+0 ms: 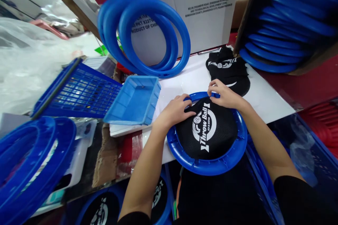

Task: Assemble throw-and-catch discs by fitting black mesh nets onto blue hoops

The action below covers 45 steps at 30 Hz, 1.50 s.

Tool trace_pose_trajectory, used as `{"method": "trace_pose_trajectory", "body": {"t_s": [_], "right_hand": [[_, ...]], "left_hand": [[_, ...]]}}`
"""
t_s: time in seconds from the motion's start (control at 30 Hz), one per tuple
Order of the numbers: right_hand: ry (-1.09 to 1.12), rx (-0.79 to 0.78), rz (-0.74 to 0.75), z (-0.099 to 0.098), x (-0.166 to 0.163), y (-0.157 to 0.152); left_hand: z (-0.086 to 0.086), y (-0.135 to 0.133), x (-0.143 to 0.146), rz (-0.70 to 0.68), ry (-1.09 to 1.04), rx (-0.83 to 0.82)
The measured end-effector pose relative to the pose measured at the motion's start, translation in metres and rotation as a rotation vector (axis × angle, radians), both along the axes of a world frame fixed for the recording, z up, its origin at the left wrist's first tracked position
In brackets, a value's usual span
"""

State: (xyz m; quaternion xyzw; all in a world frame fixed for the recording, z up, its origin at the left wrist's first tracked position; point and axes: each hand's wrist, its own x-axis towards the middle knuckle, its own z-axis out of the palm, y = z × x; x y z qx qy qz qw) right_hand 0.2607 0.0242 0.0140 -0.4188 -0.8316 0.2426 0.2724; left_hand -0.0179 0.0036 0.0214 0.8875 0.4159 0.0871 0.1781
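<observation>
A blue plastic ring (207, 168) lies at the near edge of the white work surface, its ribbed inner channel facing up. Inside it sits a round black mesh cloth (224, 133) printed "Throw Ball" in white. My left hand (178, 110) grips the ring's far left rim, its thumb on the cloth's edge. On the far right rim, my right hand (223, 94) has its fingers curled down and pinched at the ring; whether cloth is caught between them is hidden. Just beyond that hand lies a pile of black mesh cloths (227, 66).
Blue rings (155, 72) lean against a printed carton (206, 17). A shallow blue tray (132, 102) and a blue basket (79, 93) stand left. More rings (21, 161) fill the lower left. An open box (243, 24) holds several rings at the upper right.
</observation>
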Motion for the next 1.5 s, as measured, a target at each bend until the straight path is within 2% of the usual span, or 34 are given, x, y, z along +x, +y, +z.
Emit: {"method": "trace_pose_trajectory", "body": {"t_s": [0.17,0.33,0.47,0.67,0.87,1.03,1.17,1.27,1.5], "right_hand": [[-0.139,-0.102,0.170,0.002,0.005,-0.001],[-0.203,-0.155,0.230,0.003,0.004,-0.005],[-0.237,-0.167,0.271,-0.002,-0.006,-0.009],[-0.157,-0.187,0.200,-0.005,-0.005,-0.001],[-0.070,-0.203,0.087,0.004,0.002,0.002],[0.003,-0.271,0.069,0.009,0.004,0.002],[0.109,-0.307,0.031,0.005,0.005,0.006],[0.135,-0.302,0.022,0.001,0.005,0.009],[0.149,-0.350,-0.010,-0.005,0.007,0.016]], "left_hand": [[-0.004,-0.001,0.007,-0.023,0.009,-0.019],[-0.004,0.005,0.007,-0.129,-0.086,-0.028],[-0.006,0.008,0.007,-0.125,-0.117,-0.029],[-0.002,0.004,0.001,-0.111,-0.084,-0.033],[0.002,0.008,-0.008,0.001,-0.083,-0.066],[0.000,0.016,-0.012,0.058,-0.224,-0.181],[0.001,0.020,-0.014,0.175,-0.379,-0.221],[0.002,0.021,-0.016,0.263,-0.404,-0.300],[0.001,0.023,-0.020,0.310,-0.437,-0.390]]}}
